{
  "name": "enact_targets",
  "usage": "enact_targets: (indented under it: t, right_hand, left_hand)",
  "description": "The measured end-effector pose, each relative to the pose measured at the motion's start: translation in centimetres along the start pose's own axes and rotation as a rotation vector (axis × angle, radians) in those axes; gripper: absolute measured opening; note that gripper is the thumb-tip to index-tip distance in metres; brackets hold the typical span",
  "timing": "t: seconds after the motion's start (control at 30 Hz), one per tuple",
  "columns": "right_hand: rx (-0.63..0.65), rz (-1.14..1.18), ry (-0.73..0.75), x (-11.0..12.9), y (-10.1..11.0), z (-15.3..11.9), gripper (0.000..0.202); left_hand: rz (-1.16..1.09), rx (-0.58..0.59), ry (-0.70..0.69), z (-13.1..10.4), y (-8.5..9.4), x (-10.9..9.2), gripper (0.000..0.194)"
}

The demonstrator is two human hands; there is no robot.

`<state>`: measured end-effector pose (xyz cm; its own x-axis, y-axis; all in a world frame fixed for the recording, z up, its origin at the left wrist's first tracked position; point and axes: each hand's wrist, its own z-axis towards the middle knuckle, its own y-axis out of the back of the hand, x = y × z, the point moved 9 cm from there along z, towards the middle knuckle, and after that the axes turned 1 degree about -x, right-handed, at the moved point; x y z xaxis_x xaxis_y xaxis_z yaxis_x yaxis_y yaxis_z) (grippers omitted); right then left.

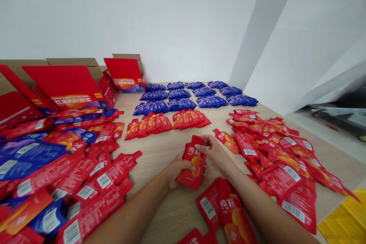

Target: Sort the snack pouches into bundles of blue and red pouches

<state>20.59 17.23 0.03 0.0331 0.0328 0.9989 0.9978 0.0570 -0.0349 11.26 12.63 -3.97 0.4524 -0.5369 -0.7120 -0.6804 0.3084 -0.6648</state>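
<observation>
A small stack of red spouted pouches (191, 164) with an orange fruit print is held upright above the middle of the table. My left hand (177, 168) grips the stack low on its left side, thumb across the front. At the upper right, my right hand (213, 148) pinches the pouches near their top edge. Just beyond, two fanned rows of red pouches (190, 119) lie flat. Under my right forearm are loose red pouches (233, 213). One single pouch (227, 141) lies right of my right hand.
Blue pouches (211, 101) lie in several fanned groups at the back. A mixed red and blue heap (94, 175) covers the left, another red heap (271, 145) the right. Open red cartons (126, 74) stand at the back left. Something yellow (344, 217) is at the lower right.
</observation>
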Motion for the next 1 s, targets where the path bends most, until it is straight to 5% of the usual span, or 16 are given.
enact_targets:
  t: [0.1,0.3,0.73,0.83,0.93,1.0]
  right_hand:
    - [0.164,0.08,-0.087,-0.7,-2.0,-0.6,0.035]
    - [0.128,0.103,-0.098,-1.0,-1.8,-0.8,0.044]
    - [0.234,0.376,-0.414,-3.0,-3.0,-2.0,0.044]
    - [0.196,0.319,-0.399,-3.0,-1.8,-1.3,0.052]
    - [0.022,0.098,-0.126,-1.1,2.5,1.2,0.05]
    - [-0.136,-0.261,0.097,0.7,5.7,2.3,0.038]
  left_hand:
    - [0.07,0.061,0.032,-0.2,-0.7,0.6,0.039]
    - [0.217,0.124,0.092,-0.4,-1.5,1.2,0.033]
    - [0.144,0.318,0.219,-1.6,-2.5,1.6,0.033]
    - [0.134,0.349,0.239,-1.9,-2.8,1.6,0.032]
    - [0.095,0.324,0.223,-1.9,-2.3,1.4,0.034]
    - [0.043,0.272,0.172,-1.5,-1.6,0.9,0.034]
